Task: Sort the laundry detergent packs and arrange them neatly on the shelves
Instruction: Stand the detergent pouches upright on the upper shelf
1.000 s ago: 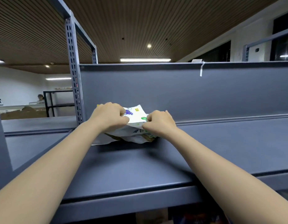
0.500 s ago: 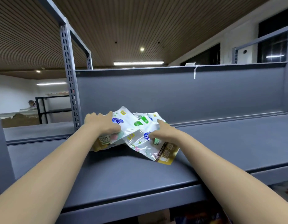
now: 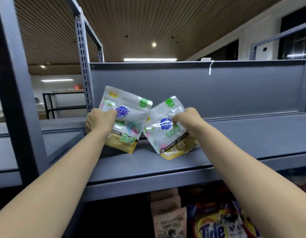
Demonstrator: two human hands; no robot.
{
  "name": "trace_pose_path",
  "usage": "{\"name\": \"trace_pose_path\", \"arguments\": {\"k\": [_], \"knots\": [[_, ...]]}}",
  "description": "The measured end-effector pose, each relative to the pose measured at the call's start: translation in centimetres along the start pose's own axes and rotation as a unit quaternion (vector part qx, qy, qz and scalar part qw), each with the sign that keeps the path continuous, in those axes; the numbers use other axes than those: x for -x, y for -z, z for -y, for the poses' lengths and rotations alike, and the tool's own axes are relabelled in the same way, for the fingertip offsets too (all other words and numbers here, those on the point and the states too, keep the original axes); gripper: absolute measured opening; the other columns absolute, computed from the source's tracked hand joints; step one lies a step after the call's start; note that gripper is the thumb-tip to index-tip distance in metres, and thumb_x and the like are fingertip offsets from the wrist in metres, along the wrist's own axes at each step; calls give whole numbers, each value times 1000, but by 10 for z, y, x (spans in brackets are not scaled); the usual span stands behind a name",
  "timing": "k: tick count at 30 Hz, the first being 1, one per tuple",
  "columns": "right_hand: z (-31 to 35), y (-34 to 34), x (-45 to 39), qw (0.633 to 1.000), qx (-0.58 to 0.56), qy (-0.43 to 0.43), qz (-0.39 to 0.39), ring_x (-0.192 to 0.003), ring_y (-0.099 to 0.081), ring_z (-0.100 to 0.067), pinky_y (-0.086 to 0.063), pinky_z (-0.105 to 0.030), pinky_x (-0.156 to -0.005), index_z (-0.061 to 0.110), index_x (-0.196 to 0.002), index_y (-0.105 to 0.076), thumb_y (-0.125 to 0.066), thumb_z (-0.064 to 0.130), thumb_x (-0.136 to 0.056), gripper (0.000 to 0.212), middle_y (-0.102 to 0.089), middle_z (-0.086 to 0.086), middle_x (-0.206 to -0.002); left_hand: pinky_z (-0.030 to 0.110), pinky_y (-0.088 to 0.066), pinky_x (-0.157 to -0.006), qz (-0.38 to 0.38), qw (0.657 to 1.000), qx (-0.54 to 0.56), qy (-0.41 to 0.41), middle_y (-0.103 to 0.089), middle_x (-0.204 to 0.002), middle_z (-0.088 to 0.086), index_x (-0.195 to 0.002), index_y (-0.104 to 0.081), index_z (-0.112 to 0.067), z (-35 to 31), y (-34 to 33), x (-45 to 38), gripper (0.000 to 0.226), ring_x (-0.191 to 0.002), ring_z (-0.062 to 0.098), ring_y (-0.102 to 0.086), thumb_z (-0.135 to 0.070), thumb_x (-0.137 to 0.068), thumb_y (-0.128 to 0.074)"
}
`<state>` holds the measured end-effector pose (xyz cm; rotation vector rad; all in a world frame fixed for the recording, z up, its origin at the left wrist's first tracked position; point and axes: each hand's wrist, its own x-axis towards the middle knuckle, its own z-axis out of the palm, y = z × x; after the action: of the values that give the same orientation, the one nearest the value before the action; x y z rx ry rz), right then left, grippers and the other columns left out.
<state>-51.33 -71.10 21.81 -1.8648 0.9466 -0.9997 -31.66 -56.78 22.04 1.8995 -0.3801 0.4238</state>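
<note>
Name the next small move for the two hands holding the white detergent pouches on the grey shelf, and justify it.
Probably tip both pouches upright. The left hand grips the left pouch and the right hand pinches the right pouch; each tilts, top corners apart, lower edges on the grey shelf.

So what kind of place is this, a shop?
Probably a stockroom or shop storage area: grey metal shelving with slotted uprights, detergent packs being set out, and more bagged goods on the shelf below.
</note>
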Motion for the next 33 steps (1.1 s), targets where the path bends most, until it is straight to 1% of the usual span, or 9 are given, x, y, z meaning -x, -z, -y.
{"name": "trace_pose_path", "arguments": {"k": [2, 4, 8, 12, 17, 20, 25, 30, 33], "knots": [[2, 5, 8, 999, 4, 18, -34, -89, -62, -32, -50, -45, -89, 10, -91, -62, -65, 20, -60, 32, -65, -7, -90, 37, -39, -88, -18, 1000, 16, 20, -56, -125, 17, -117, -55, -2, 1, 6, 9, 49, -114, 37, -51, -31, -78, -57], [2, 11, 17, 997, 4, 26, -66, -91, -61, -31, -49, -44, -90, 15, -92, -60, -63, 24, -65, 29, -64, -4, -90, 39, -38, -93, -37, 998, 29, 30, -54, -126, 15, -118, -51, -2, 1, 13, 22, 48, -116, 36, -50, -31, -80, -55], [-7, 28, 38, 994, -11, 46, -94, -77, -56, -23, -42, -30, -65, 20, -75, -51, -59, 28, -69, 13, -58, 3, -76, 32, -33, -74, -57, 996, 50, 42, -59, -114, 12, -110, -52, -7, 8, 25, 54, 43, -105, 34, -54, -34, -77, -58], [-14, 45, 55, 996, -36, 33, -76, -66, -50, -20, -41, -28, -59, 16, -68, -51, -59, 23, -70, 11, -55, 3, -68, 34, -45, -82, -16, 991, 122, 52, -63, -112, 9, -111, -55, -10, 15, 31, 79, 49, -101, 31, -58, -36, -71, -67], [-24, 60, 85, 992, -88, 53, -78, -61, -46, -15, -36, -27, -54, 21, -61, -47, -57, 18, -77, 19, -49, 6, -61, 40, -53, -77, 18, 979, 205, 14, -63, -80, 3, -76, -59, -21, 10, 37, 114, 8, -74, 24, -57, -14, -74, -57], [-35, 62, 109, 979, -146, 72, -119, -70, -55, -9, -39, -24, -58, 23, -71, -57, -57, 26, -78, 8, -60, 14, -70, 30, -42, -58, -32, 964, 262, 9, -53, -66, -4, -63, -50, -20, 8, 48, 141, 13, -61, 17, -46, -14, -74, -53], [-43, 66, 140, 946, -260, 100, -166, -74, -60, 4, -46, -18, -65, 30, -85, -62, -59, 27, -76, 10, -64, 20, -75, 14, -34, -44, -117, 938, 325, 6, -47, -43, -18, -56, -43, -22, 3, 82, 176, 21, -42, -2, -42, -24, -74, -53], [-54, 64, 165, 934, -304, 105, -156, -75, -64, -1, -52, -21, -66, 30, -80, -62, -60, 27, -71, 10, -67, 18, -76, 27, -44, -55, -150, 936, 317, 10, -51, -50, -14, -53, -43, -21, 19, 104, 198, 24, -50, 3, -46, -26, -75, -53], [-68, 58, 176, 939, -291, 89, -161, -61, -59, 7, -48, -15, -56, 30, -70, -60, -59, 32, -67, 4, -64, 21, -64, 19, -39, -50, -158, 947, 280, 13, -49, -44, -15, -49, -41, -22, 39, 108, 217, 30, -45, -2, -43, -25, -76, -54]]}}
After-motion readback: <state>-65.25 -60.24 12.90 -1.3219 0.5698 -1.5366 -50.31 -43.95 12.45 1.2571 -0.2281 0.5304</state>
